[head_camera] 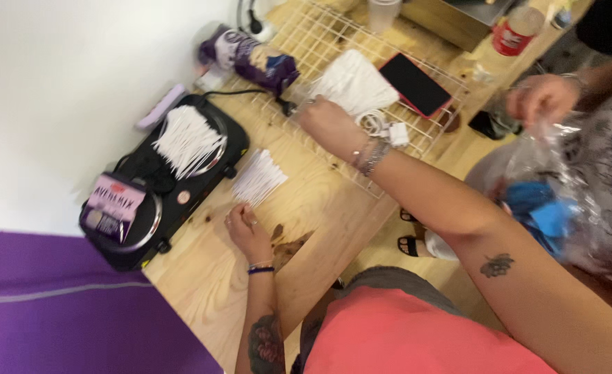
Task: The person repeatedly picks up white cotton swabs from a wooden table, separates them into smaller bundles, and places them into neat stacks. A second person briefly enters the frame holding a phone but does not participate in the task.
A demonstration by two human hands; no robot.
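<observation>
A: Left hand resting on the wooden table, fingers curled at the near edge of a small fan of white sticks. Whether it pinches one, I cannot tell.

B: And the right hand?

A: Stretched over the white wire rack, closed at the edge of a white stack; the grip is too blurred to tell if it holds anything.

B: Surroundings?

A: Bigger sticks bundle on a black hot plate, left of the small fan. Red phone on the rack. Another person's hand at right holds a clear plastic bag with blue contents.
</observation>
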